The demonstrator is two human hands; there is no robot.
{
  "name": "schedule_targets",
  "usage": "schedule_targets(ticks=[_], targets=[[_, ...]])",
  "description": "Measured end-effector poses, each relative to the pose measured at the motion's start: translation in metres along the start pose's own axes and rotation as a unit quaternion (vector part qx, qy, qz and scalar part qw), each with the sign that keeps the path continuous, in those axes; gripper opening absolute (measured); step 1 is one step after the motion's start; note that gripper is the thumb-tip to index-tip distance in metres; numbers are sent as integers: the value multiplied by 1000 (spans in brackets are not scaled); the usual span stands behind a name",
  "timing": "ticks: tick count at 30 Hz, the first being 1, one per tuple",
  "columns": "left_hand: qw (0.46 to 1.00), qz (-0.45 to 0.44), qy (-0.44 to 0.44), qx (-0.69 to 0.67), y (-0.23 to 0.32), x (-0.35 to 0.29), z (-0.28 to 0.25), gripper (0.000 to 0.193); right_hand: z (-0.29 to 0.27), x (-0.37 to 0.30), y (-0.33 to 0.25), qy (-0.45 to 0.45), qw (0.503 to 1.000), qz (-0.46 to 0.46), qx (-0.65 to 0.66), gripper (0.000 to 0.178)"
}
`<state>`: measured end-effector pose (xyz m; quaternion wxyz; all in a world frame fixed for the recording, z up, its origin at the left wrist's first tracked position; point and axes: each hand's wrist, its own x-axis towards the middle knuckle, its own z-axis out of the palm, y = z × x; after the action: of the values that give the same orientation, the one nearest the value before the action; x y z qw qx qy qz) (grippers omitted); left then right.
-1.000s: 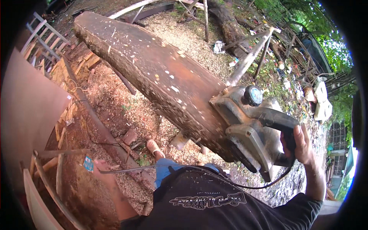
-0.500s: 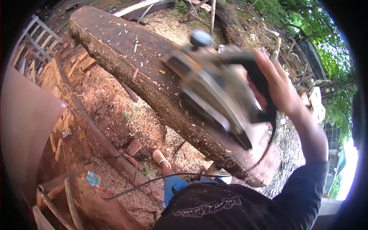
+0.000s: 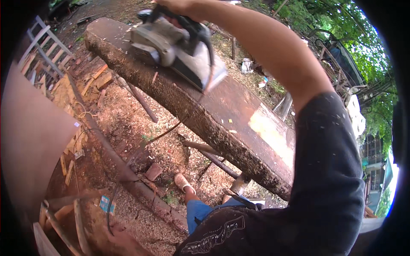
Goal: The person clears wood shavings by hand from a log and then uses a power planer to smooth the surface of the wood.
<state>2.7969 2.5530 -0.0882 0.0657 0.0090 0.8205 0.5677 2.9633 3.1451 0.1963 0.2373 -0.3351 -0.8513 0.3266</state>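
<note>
My right hand (image 3: 173, 5), at the top edge and partly cut off, is closed round the black rear handle of an electric planer (image 3: 173, 49). The grey-bodied planer rests on the far part of a long, thick wooden slab (image 3: 222, 104), which has a rough, bark-like side edge. A pale, freshly cut patch (image 3: 269, 132) shows on the slab's nearer end, and small chips are scattered over its top. From the planer a dark cord (image 3: 168, 130) hangs across the slab's edge and down to the left. My left hand is out of view.
Wooden poles (image 3: 143, 102) prop the slab above ground strewn with shavings. A brick (image 3: 153, 171) lies near my sandalled foot (image 3: 184, 182). A long beam (image 3: 100, 136) runs along the left, beside a large smooth panel (image 3: 34, 123). Slatted wood (image 3: 49, 47) and offcuts stand behind it.
My right hand has pushed the planer forward and left along the slab, from its near half to its far part. The arm is now stretched out, and the cord has shifted with it.
</note>
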Motion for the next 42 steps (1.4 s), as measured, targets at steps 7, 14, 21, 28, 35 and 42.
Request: schedule_targets(ticks=[7,14,21,28,35,42], targets=[[993,108,28,-27,5,-73,-22,25,-76,-262,-8,-11,977,214,3,65],[985,148,-64,52,-1,-156,22,40,-130,-485,-26,109,929,349,66,49],[985,39,-169,-26,44,-138,104,45,-127,-497,-18,218,885,409,51,46],[979,55,-163,-110,45,-46,133,48,-83,-270,-6,85,939,329,49,55],[990,82,-95,-59,53,16,135,46,-19,-31,-2,5,990,123,-76,52],[993,3,-95,-76,64,18,121,31,25,118,11,-41,996,84,8,50]])
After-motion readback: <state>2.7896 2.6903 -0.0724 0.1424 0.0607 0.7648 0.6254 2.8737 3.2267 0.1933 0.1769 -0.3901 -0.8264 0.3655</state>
